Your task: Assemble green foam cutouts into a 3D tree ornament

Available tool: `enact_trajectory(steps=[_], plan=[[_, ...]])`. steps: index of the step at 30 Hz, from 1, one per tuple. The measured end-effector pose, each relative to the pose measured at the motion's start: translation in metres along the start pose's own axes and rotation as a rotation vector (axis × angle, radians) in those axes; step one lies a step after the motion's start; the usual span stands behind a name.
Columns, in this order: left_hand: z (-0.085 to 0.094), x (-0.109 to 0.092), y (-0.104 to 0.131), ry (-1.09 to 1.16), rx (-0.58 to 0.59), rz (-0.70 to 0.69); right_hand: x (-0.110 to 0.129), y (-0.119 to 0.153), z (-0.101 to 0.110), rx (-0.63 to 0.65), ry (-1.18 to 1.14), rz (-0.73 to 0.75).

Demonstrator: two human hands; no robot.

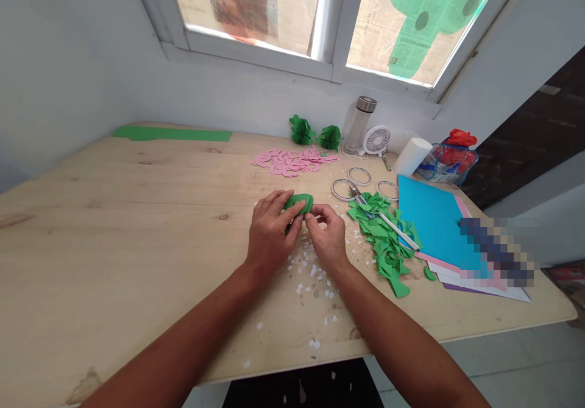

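Note:
Near the middle of the wooden table (pixel 183 225), a small stack of folded green paper (pixel 299 202) is between my two hands. My left hand (pixel 273 228) holds it, with fingers lying over its top and left side. The fingertips of my right hand (pixel 328 234) are pinched together at the paper's lower right edge; what exactly they grip is too small to tell. Small white paper bits (pixel 315 269) lie scattered under and in front of my hands. To the right is a heap of green paper scraps (pixel 386 246), with a white pen (pixel 397 231) and small snips (pixel 355 193) on it.
Pink paper cutouts (pixel 292 161) and two green paper shapes (pixel 301 131) are further back. Tape rolls (pixel 359 176), a glass bottle (pixel 359 124), a white fan (pixel 376 140) and a basket (pixel 448 161) stand at right. Blue paper sheets (pixel 434 225) lie nearby; a green strip (pixel 173 133) lies far left.

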State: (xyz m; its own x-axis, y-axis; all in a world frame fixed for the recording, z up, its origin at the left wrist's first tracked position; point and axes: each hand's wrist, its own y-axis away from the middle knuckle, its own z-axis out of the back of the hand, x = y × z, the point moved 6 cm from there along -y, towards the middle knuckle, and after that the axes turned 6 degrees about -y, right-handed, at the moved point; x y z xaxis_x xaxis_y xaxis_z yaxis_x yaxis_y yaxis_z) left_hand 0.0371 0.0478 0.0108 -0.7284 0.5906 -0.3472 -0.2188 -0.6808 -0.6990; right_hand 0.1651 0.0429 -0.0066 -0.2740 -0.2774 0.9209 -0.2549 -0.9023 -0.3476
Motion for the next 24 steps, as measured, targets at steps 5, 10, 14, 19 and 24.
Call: enact_trajectory(steps=[5, 10, 14, 19, 24], plan=[[0.0, -0.005, 0.0, -0.07, 0.012, -0.051, 0.007, 0.001, 0.0, 0.004, 0.071, 0.073], [0.0, -0.016, -0.001, -0.176, 0.044, -0.103, 0.007, 0.002, 0.001, 0.003, 0.156, 0.11], [-0.002, -0.019, 0.001, -0.165, 0.053, -0.102, 0.007, 0.002, 0.002, -0.006, 0.186, 0.12], [-0.003, -0.001, 0.0, 0.146, 0.064, 0.098, 0.01, 0.001, 0.002, 0.0, 0.138, 0.104], [-0.006, 0.018, -0.001, 0.4, 0.099, 0.335, -0.002, -0.001, 0.003, -0.027, 0.008, -0.033]])
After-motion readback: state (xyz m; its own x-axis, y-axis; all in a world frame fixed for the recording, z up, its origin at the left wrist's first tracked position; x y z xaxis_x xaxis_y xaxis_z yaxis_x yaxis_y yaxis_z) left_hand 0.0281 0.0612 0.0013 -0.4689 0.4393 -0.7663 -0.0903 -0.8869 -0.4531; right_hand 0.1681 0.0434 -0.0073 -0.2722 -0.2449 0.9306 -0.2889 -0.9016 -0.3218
